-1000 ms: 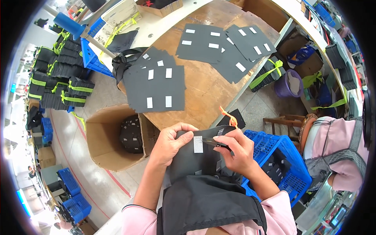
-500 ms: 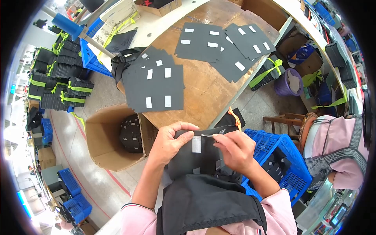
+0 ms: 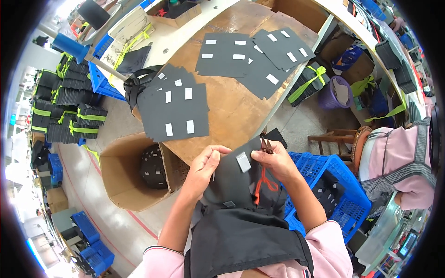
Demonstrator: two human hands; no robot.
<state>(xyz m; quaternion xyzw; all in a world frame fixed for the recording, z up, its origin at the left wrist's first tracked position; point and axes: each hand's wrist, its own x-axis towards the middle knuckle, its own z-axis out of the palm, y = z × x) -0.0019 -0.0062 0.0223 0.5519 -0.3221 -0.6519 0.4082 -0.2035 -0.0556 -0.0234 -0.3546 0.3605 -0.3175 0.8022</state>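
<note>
Over my lap I hold up a black fabric piece (image 3: 225, 181) with a white rectangular patch (image 3: 243, 162) near its upper edge. My left hand (image 3: 203, 170) pinches its left edge between thumb and fingers. At the upper right corner, my right hand (image 3: 279, 163) grips the edge with the thumb while also holding a pair of thread snips (image 3: 266, 146), whose blades point up and away. An orange cord (image 3: 265, 185) hangs from that hand across the fabric. Below lies my black apron (image 3: 245, 236).
Black panels with white patches (image 3: 178, 109) lie spread on the wooden table (image 3: 227, 106). An open cardboard box (image 3: 120, 171) stands at left, a blue crate (image 3: 345, 199) at right. Tied black stacks (image 3: 60, 99) sit far left. A person in pink (image 3: 394, 162) is at right.
My right hand has turned so the snips point upward, and the orange cord now hangs below it. The fabric has tilted, its right corner raised. The view has shifted slightly.
</note>
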